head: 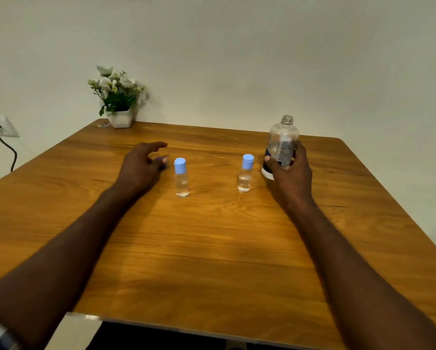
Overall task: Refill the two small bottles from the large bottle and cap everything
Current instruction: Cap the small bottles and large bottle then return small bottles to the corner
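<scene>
A person sits at a wooden table [211, 248], both bare forearms reaching forward across it. Their right hand [291, 173] is wrapped around the lower body of the large bottle [282, 142], a clear plastic bottle with a printed label; it stands upright near the table's far right, at about two o'clock from the table's centre, and its threaded neck is open with no cap on it. The two small bottles stand upright between the hands, each holding clear liquid and each already topped with a light blue cap: the left small bottle [181, 179] at about eleven o'clock from centre and the right small bottle [245, 174] at about one o'clock, just beside the right hand's thumb. The left hand [141, 165] hovers with fingers loosely spread and holding nothing clearly; a small dark blue object [162, 161], probably the large bottle's cap, lies just beyond its fingertips, at three o'clock from the hand, though it is blurred and partly hidden. The step in hand appears to be capping the large bottle. To do it well, the right hand should keep the bottle steady and vertical while the left pinches the cap, carries it over both small bottles without knocking them, and seats it squarely on the threads before turning. A white pot of flowers [118, 107] sits at the far left corner.
</scene>
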The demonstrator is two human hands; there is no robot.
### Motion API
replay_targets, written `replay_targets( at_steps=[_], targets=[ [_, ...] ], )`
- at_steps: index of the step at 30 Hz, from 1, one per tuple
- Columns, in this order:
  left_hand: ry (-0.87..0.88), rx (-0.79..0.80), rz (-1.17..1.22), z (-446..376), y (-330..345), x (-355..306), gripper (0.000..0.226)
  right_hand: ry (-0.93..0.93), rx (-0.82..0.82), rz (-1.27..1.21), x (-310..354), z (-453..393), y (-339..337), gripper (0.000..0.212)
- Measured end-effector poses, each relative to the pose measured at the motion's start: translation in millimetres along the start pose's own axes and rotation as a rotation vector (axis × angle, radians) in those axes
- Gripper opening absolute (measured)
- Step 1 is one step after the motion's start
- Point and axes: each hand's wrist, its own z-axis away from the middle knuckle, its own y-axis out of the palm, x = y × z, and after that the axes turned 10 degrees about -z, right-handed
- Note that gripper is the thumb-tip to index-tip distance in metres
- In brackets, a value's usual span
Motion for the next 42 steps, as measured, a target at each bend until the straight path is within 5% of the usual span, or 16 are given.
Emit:
replay_targets(
  at_steps=[5,14,25,42],
  targets=[
    [-0.001,-0.005,-0.021,-9,7,3,0.020,-0.006,-0.009,0.008,1,-1,1,0.069],
    [0.037,-0.244,0.484,-35,-19,-53,0.024,0.015,-0.060,-0.010,2,0,-2,0.065],
    [0.266,-0.014,0.508,-47,18,-212,0.018,0.029,-0.121,-0.037,8,4,-3,0.070],
    [0.271,-0.025,0.728,-44,64,-239,0.013,0.060,-0.139,-0.001,7,2,-2,0.074]
  ],
)
